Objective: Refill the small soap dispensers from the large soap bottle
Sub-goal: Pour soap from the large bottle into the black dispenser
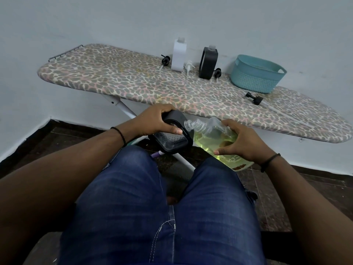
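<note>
Pouring position over my lap: dispenser in my left hand, large soap bottle in my right.

My left hand (152, 121) grips a black-framed clear soap dispenser (172, 137), fingers curled over its top and thumb pressed on its face, with its open neck tipped toward the right. My right hand (241, 141) holds the large soap bottle (214, 138) of yellow-green liquid, fingers spread and wrapped around its body, tilted so its threaded mouth touches the dispenser's neck, just in front of the leopard-print ironing board (118, 79). On the board by the wall stand a white dispenser (179, 54) and a second black dispenser (207, 63), both uncapped, with loose pump heads lying beside them, one black pump head (254, 98) lying near a teal basket (257, 73).
</note>
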